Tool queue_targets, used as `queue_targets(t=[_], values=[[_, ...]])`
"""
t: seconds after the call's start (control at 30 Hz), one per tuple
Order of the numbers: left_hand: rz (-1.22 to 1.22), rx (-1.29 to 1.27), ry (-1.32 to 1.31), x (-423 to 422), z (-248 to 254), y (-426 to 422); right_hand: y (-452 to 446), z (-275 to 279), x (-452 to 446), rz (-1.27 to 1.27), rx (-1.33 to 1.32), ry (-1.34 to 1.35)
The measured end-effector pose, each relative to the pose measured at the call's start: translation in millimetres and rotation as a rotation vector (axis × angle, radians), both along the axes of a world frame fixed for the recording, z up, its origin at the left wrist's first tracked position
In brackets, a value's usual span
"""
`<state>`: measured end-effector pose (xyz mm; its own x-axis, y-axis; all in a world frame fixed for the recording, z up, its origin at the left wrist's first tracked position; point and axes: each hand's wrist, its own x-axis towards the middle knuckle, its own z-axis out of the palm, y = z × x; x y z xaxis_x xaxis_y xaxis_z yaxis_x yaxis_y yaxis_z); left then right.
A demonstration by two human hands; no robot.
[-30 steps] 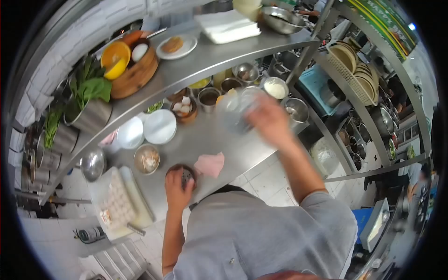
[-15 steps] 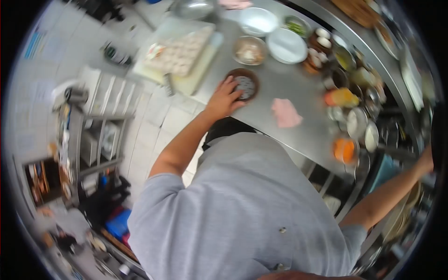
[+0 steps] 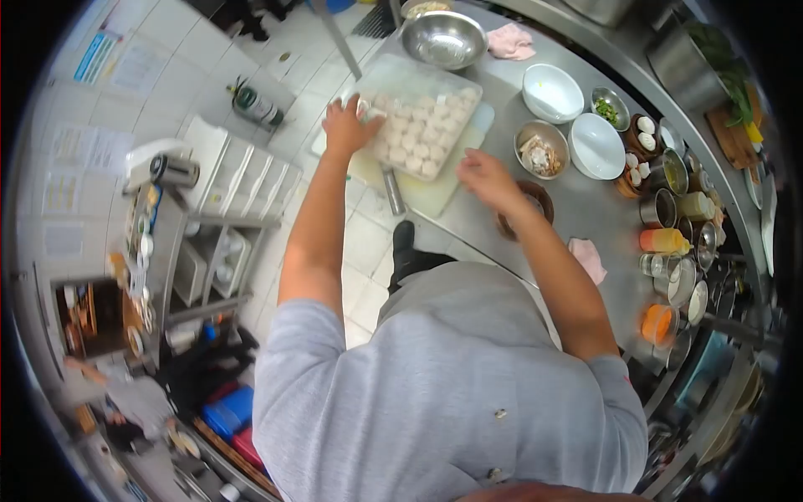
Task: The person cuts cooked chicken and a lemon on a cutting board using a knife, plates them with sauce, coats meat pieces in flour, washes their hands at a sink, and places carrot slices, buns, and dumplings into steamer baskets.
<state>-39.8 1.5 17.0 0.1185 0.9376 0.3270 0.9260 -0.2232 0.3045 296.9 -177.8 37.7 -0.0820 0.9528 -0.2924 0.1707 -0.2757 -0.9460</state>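
Observation:
My left hand (image 3: 350, 125), fingers spread, is at the left edge of a clear tray (image 3: 468, 82) with rows of round white dough-like balls (image 3: 416, 134). Whether it touches the tray or something in it, I cannot tell. The tray rests on a pale cutting board (image 3: 435, 199). A metal handle (image 3: 392, 192) sticks out from the tray's near side. To the right of the board, my right hand (image 3: 488, 177) hangs over the counter with loosely curled fingers and nothing visible in it. Under its forearm, a brown bowl (image 3: 538, 197) is partly hidden.
Beyond the tray stands a steel bowl (image 3: 443, 40). White bowls (image 3: 597, 146), a bowl of pale food (image 3: 542, 151) and eggs (image 3: 646, 134) are to the right. Pink cloth (image 3: 588, 259) lies near the counter edge. Bottles (image 3: 662, 241) and small containers line the right side.
My left hand has left the brown bowl and moved to the tray's left edge. My right hand has come from the far right to beside the board. The view has shifted.

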Motion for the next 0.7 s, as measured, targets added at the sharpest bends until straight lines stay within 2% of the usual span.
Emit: queue_targets(t=[0.03, 0.07, 0.1, 0.13, 0.17, 0.2, 0.37, 0.5, 0.57, 0.6, 0.67, 0.7], values=[[-0.025, -0.023, -0.006, -7, -6, 16, 31, -11, -17, -0.001, -0.033, -0.197], [-0.035, -0.184, -0.023, -10, -6, 20, 51, -16, -31, -0.076, -0.030, -0.266], [-0.067, -0.114, 0.047, -12, -18, 22, 59, -23, -46, -0.161, -0.017, -0.338], [-0.112, -0.080, -0.032, -19, -22, 21, 67, -33, -59, -0.272, -0.065, -0.517], [-0.130, -0.115, -0.109, -20, -7, 10, 67, -27, -67, -0.296, -0.054, -0.587], [-0.122, -0.126, -0.121, -19, 3, -1, 65, -56, -74, -0.433, 0.052, -0.649], [-0.175, -0.229, -0.207, -25, 20, -30, 39, 5, -75, -0.369, -0.101, -0.600], [-0.299, -0.259, -0.301, -45, 22, -35, 30, 71, -93, -0.414, -0.074, -0.643], [-0.571, -0.386, -0.396, -70, 43, -35, 36, 114, -114, -0.490, -0.040, -0.144], [-0.587, -0.384, -0.394, -78, 56, -38, 42, 123, -126, -0.506, -0.036, -0.145], [-0.663, -0.250, -0.199, -92, 76, -43, 59, 139, -153, -0.430, 0.096, 0.213], [-0.669, -0.244, -0.195, -99, 69, -43, 67, 156, -166, -0.279, 0.118, 0.179]])
